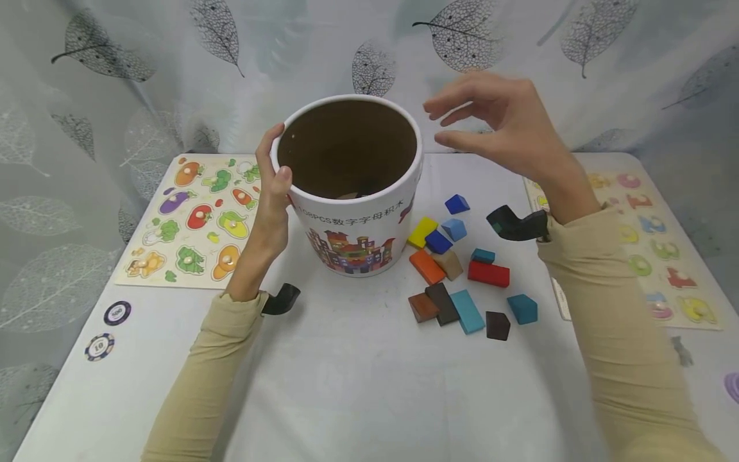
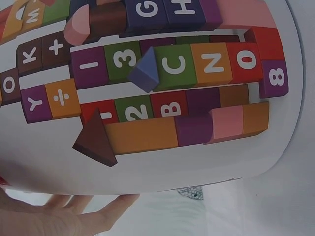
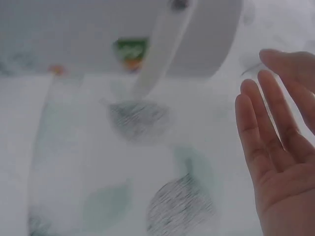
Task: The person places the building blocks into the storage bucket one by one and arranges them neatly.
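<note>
One tapered white printed bucket (image 1: 358, 234) stands at the frame's upper centre. The left hand (image 1: 271, 208) holds its smooth white rim (image 1: 352, 201) in a curled grip; the right hand's (image 1: 502, 119) grip is apart, empty. Probably light, stiff, slippery plastic, best held by the rim.

The bucket (image 1: 356, 224) looks like smooth plastic (faintly glossy), the blocks (image 1: 488, 274) matt wood, the sleeves (image 1: 613, 308) cloth.
</note>
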`<control>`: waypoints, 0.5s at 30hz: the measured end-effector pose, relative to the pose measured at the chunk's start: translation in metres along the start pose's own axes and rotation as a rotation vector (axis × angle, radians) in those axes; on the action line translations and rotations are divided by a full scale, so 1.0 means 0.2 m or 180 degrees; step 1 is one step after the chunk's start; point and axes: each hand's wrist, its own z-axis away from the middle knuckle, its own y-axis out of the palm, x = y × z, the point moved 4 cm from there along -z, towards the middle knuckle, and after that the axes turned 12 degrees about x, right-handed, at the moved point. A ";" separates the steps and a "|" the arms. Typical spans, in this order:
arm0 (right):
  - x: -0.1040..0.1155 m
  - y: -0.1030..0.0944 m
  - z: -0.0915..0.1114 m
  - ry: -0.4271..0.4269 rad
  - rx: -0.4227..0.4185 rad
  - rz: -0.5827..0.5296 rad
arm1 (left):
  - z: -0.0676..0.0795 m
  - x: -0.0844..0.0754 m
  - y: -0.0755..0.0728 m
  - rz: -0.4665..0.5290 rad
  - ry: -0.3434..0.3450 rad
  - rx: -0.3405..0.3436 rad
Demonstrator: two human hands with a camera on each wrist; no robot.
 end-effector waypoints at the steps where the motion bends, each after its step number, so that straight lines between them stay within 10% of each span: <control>1: -0.04 0.00 0.03 0.0103 0.0017 0.0003 | 0.00 0.00 0.00 0.0004 0.0000 -0.0006; 15: -0.67 0.23 0.30 0.1730 0.1055 0.0029 | 0.00 0.00 0.00 -0.0046 0.0031 -0.0042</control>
